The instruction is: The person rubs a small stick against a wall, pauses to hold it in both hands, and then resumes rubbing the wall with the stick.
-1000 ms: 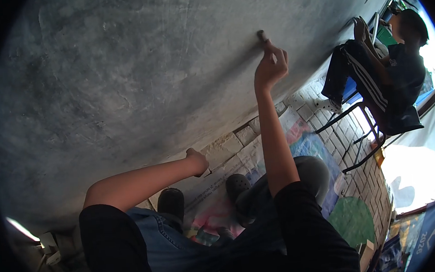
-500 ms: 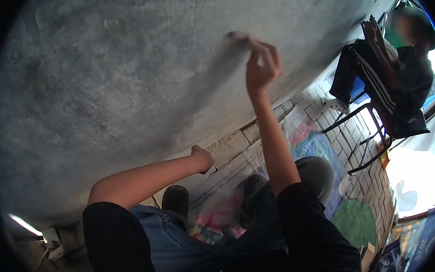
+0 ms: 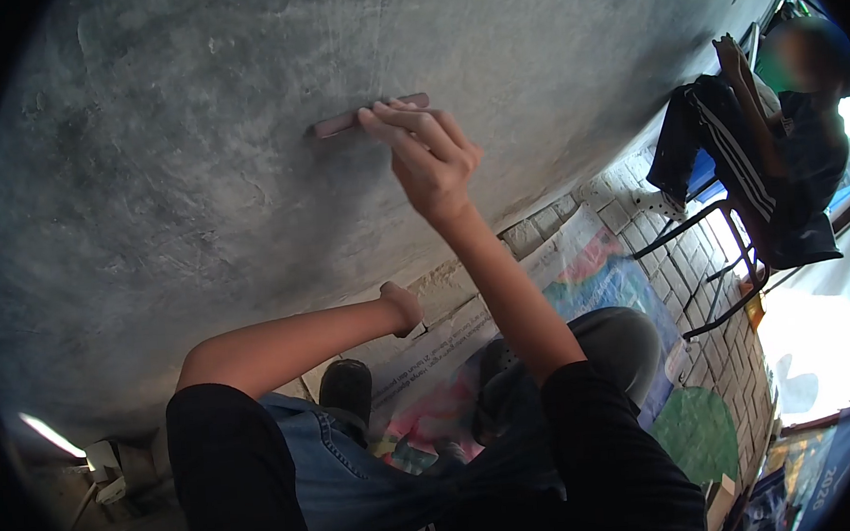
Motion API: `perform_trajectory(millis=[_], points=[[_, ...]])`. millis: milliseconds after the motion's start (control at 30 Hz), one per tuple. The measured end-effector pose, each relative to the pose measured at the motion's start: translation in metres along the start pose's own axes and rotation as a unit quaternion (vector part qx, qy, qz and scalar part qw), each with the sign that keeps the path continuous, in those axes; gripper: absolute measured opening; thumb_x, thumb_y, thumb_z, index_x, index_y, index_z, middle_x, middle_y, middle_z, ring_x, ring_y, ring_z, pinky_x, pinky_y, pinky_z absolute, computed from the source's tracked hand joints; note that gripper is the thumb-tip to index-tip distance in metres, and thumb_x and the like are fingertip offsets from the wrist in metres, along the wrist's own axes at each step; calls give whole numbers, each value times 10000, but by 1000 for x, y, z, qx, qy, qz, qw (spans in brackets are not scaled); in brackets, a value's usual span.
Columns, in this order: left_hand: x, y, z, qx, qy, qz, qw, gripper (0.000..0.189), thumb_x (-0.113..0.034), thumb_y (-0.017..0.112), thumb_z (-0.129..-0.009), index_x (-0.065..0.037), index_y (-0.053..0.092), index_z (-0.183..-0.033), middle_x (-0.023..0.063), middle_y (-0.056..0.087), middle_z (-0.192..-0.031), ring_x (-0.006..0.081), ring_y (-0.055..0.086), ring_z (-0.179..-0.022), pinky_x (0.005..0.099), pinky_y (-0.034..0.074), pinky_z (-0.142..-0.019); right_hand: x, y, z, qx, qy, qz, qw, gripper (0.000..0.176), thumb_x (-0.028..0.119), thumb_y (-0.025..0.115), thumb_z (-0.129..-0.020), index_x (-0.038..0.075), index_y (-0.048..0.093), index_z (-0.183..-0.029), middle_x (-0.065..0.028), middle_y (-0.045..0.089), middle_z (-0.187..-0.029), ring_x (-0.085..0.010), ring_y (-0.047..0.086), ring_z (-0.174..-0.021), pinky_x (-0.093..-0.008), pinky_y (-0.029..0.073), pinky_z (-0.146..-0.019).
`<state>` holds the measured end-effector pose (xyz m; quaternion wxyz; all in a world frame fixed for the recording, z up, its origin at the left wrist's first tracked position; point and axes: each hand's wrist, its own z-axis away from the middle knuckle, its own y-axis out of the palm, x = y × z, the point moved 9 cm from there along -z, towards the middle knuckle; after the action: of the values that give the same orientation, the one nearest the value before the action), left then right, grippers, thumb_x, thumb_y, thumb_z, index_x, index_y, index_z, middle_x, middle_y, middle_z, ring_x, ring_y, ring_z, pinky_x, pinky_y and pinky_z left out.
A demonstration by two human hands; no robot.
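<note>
Brown bar (image 3: 338, 124): middle hidden by right grip (image 3: 435, 163). Printed sheet (image 3: 429, 360), below that grip: partly hidden by legs (image 3: 350, 470).

The left sleeve (image 3: 227, 453) and right sleeve (image 3: 611, 439) are cut short in plain black; the forearms (image 3: 294, 347), left hand (image 3: 404, 309) and right hand (image 3: 436, 172) are left bare. The legs are clothed in blue jeans (image 3: 324, 486), marked by a stitched seam (image 3: 337, 444) and seen greyer at the right knee (image 3: 621, 346). Dark, round-toed clogs (image 3: 345, 392) are worn
</note>
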<state>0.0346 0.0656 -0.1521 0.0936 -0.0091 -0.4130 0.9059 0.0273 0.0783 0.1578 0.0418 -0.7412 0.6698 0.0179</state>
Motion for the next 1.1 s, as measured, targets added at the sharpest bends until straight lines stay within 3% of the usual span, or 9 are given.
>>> perform_trajectory(millis=[167,367,433,533,567,667,800,1067,1100], points=[[8,11,9,28,-7,0,1000,225,-150,608,-721,-97,671,-930,101,660,-951,253,636,-903,412,460,-734,-50,-20,11,-55,7,72,996,249,-11,666,-666,154,709,-848,26,653,-800,-97,623,-697,-215,481,-563],[6,1,12,29,-7,-6,1000,230,-151,613,-722,-89,674,-935,104,659,-962,256,634,-907,410,472,-721,-132,-64,46,-115,170,107,973,175,-43,656,-728,92,708,-826,-53,665,-791,-154,643,-712,-254,489,-636],[1,-2,12,23,0,-8,1000,232,-151,614,-720,-89,674,-935,104,660,-960,255,635,-906,409,473,-723,-181,-91,86,-142,446,192,862,151,-49,639,-750,73,700,-817,-68,670,-799,-163,647,-728,-270,491,-646],[1,3,8,19,8,-14,1000,237,-149,614,-713,-89,673,-934,105,661,-952,252,636,-902,408,474,-722,-178,-84,91,-147,506,139,839,110,-19,639,-772,65,696,-815,-77,675,-806,-169,649,-752,-284,490,-658],[-1,7,5,20,13,-17,1000,239,-148,612,-708,-90,671,-933,105,661,-946,249,636,-900,407,475,-720,-171,-79,89,-145,507,139,838,110,-19,639,-772,65,696,-815,-77,675,-806,-169,649,-752,-284,490,-658],[1,5,6,29,11,-16,999,246,-144,606,-700,-93,666,-933,109,659,-943,250,635,-900,414,470,-724,-86,-37,21,-53,218,64,972,164,-43,642,-709,81,692,-804,-77,669,-810,-174,643,-746,-282,488,-664],[3,-1,-6,3,16,-3,1000,244,-140,599,-697,-95,663,-929,111,656,-947,256,632,-905,420,464,-735,-21,-10,9,10,-4,36,999,145,-49,654,-681,59,676,-774,-66,650,-782,-205,619,-700,-264,479,-623],[7,18,1,44,1,-20,999,239,-148,613,-701,-88,670,-925,113,656,-951,263,630,-904,425,458,-747,-167,-80,58,-118,345,138,921,130,-50,620,-719,43,681,-787,-84,661,-802,-207,640,-751,-287,479,-651],[7,20,1,43,-3,-19,999,239,-148,613,-701,-88,670,-925,113,656,-951,263,630,-904,425,458,-747,-137,-69,41,-95,278,153,944,119,-45,629,-718,45,678,-778,-88,658,-790,-199,636,-745,-293,474,-670]])
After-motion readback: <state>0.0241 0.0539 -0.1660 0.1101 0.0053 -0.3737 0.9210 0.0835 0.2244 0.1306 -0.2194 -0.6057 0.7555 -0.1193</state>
